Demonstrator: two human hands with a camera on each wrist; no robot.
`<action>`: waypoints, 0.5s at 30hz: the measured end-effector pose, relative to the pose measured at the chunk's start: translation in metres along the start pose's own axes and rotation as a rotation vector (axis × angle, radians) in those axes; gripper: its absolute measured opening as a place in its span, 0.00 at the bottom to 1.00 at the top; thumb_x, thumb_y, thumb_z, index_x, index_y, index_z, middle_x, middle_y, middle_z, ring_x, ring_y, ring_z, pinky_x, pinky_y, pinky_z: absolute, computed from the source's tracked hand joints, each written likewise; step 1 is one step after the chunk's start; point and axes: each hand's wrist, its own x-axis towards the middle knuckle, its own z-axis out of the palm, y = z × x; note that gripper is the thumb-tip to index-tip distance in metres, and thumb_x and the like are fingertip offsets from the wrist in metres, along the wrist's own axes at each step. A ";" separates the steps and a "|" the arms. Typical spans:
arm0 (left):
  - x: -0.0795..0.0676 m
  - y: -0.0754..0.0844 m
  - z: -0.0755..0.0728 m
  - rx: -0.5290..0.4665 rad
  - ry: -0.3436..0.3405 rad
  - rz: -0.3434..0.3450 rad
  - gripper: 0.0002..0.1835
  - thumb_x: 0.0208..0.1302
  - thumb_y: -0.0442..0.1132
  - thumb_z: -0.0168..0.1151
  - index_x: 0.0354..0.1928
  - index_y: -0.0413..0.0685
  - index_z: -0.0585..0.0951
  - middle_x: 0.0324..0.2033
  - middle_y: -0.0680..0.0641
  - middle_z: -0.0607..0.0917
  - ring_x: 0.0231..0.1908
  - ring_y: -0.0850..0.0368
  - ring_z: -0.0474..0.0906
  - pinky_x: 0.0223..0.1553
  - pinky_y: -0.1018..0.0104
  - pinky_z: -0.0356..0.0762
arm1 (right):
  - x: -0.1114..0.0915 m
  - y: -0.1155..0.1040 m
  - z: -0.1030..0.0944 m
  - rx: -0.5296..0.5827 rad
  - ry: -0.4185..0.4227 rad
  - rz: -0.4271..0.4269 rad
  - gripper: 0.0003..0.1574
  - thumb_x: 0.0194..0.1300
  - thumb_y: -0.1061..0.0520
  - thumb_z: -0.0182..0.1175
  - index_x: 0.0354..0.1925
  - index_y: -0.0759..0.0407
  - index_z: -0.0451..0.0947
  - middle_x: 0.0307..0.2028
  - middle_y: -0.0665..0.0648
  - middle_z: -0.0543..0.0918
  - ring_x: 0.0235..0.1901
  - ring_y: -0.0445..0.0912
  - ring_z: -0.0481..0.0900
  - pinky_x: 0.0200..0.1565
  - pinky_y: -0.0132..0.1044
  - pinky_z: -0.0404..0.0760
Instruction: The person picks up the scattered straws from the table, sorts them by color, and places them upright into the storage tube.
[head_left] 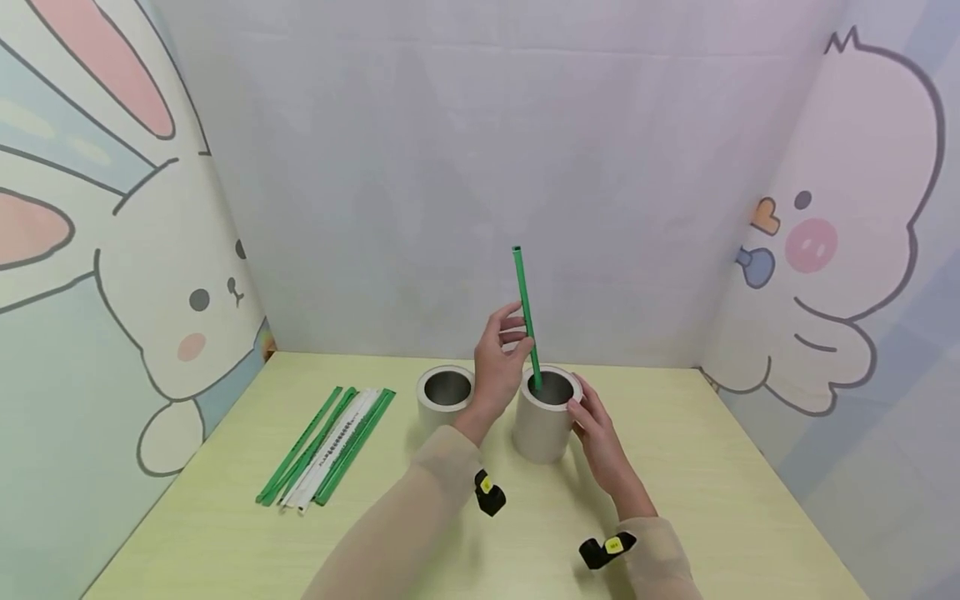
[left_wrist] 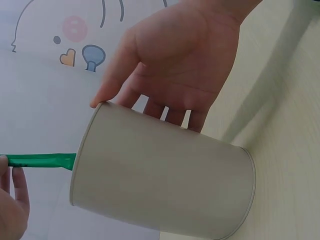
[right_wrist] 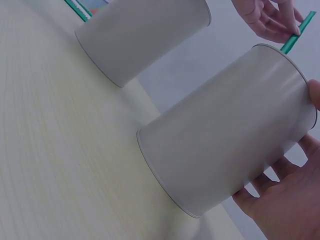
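My left hand [head_left: 498, 367] pinches a slim green-wrapped stick [head_left: 521, 279] between thumb and fingers. Its lower end is inside the mouth of the right-hand cream canister [head_left: 542, 432]; the upper end leans slightly left. My right hand [head_left: 602, 442] holds that canister from its right side, thumb at the rim and fingers spread along the wall. In the right wrist view the canister [right_wrist: 220, 130] stands upright on the table, and the left hand [right_wrist: 270, 19] shows beyond its rim. A second cream canister [head_left: 433, 417] stands to the left, partly hidden by the left forearm.
On the left of the pale yellow table [head_left: 225, 550] lies a bundle of wrapped sticks, with green ones [head_left: 356, 450] and white printed ones [head_left: 330, 454] side by side. A plain pale curtain [head_left: 465, 167] closes off the back, and cartoon-printed panels flank both sides.
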 end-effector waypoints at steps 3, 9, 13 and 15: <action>0.000 -0.001 0.006 0.015 -0.011 -0.007 0.32 0.73 0.29 0.65 0.72 0.67 0.75 0.57 0.52 0.83 0.54 0.56 0.83 0.56 0.60 0.86 | 0.002 0.002 -0.001 0.008 0.006 -0.003 0.39 0.86 0.49 0.46 0.86 0.49 0.47 0.81 0.60 0.58 0.73 0.46 0.59 0.75 0.54 0.56; -0.012 -0.013 0.013 0.062 -0.041 -0.073 0.33 0.73 0.28 0.65 0.73 0.67 0.75 0.57 0.52 0.84 0.54 0.58 0.84 0.55 0.64 0.86 | 0.003 0.003 -0.002 0.000 0.003 0.003 0.39 0.86 0.49 0.46 0.86 0.50 0.46 0.81 0.60 0.57 0.74 0.48 0.57 0.75 0.55 0.56; -0.018 -0.022 0.015 0.095 -0.048 -0.056 0.33 0.72 0.26 0.66 0.72 0.63 0.75 0.56 0.50 0.85 0.54 0.56 0.85 0.53 0.65 0.86 | 0.002 0.002 -0.001 -0.005 0.000 0.005 0.39 0.86 0.49 0.46 0.86 0.50 0.46 0.81 0.59 0.57 0.73 0.46 0.58 0.73 0.51 0.58; -0.019 -0.024 0.015 0.106 -0.047 -0.040 0.33 0.71 0.26 0.67 0.72 0.61 0.75 0.56 0.49 0.85 0.53 0.56 0.86 0.53 0.65 0.87 | 0.002 0.001 -0.001 -0.009 0.002 0.006 0.39 0.86 0.49 0.46 0.86 0.49 0.46 0.81 0.59 0.57 0.73 0.46 0.59 0.73 0.51 0.59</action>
